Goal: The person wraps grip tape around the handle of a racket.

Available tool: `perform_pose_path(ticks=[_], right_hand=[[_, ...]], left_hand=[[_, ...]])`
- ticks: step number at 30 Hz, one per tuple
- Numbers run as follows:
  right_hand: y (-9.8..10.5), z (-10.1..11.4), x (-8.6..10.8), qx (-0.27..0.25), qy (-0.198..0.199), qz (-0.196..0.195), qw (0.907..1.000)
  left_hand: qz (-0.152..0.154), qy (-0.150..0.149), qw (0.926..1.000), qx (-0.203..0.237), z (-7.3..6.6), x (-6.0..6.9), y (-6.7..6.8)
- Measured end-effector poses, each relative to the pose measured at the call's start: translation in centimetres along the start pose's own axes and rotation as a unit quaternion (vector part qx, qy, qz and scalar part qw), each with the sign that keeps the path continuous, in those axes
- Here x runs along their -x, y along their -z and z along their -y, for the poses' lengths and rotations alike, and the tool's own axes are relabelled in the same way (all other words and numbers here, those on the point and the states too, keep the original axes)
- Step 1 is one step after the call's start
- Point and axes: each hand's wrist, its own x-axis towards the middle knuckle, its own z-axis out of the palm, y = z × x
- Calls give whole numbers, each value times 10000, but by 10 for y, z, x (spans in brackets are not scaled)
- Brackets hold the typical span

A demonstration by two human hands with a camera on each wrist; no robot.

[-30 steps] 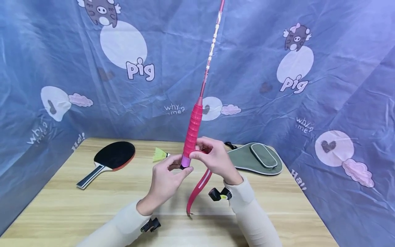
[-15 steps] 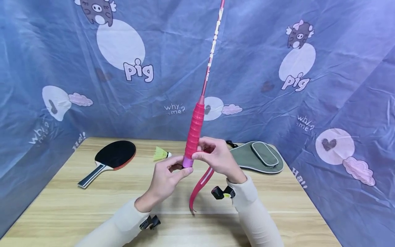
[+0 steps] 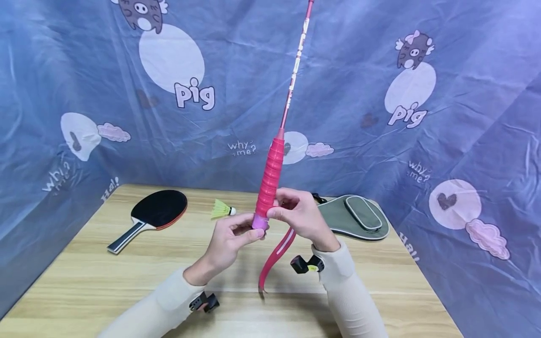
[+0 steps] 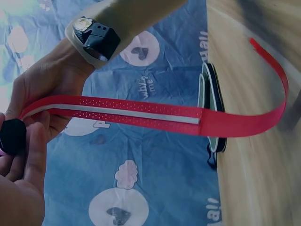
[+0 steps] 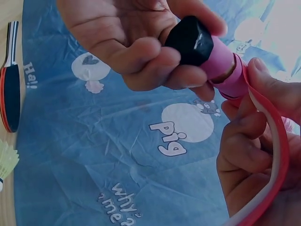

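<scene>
A badminton racket stands almost upright, leaning right at the top; its head lies outside the head view. Red grip tape (image 3: 270,176) is wound around its handle above a purple band (image 3: 259,222). My left hand (image 3: 226,241) holds the handle's bottom end between thumb and fingers, by the black butt cap (image 5: 192,41). With thumb and fingers my right hand (image 3: 301,217) pinches the tape close against the handle. From there the loose tape tail (image 4: 141,115) hangs in a curve, a pale strip along its perforated inner side.
A table tennis bat (image 3: 158,210) lies on the wooden table (image 3: 84,281) at left. Behind my left hand is a yellow shuttlecock (image 3: 221,209). A green bat case (image 3: 357,218) lies at back right. Blue printed cloth (image 3: 236,94) walls the table's back and sides.
The racket has turned slightly about its length, and the left thumb now covers more of the butt end. Both hands have shifted a little rightward in view. The loose tape still hangs.
</scene>
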Motion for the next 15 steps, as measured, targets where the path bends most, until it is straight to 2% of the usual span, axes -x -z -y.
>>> perform_pose_path(ticks=[4, 11, 15], right_hand=[[0, 0, 1, -85, -7, 64, 9999], [0, -1, 1, -283, 29, 138, 9995], [1, -1, 1, -410, 68, 193, 9989]], left_hand=[[275, 135, 9981, 536, -1, -1, 0], [578, 237, 9931, 990, -1, -1, 1], [790, 313, 9863, 1414, -2, -1, 2]])
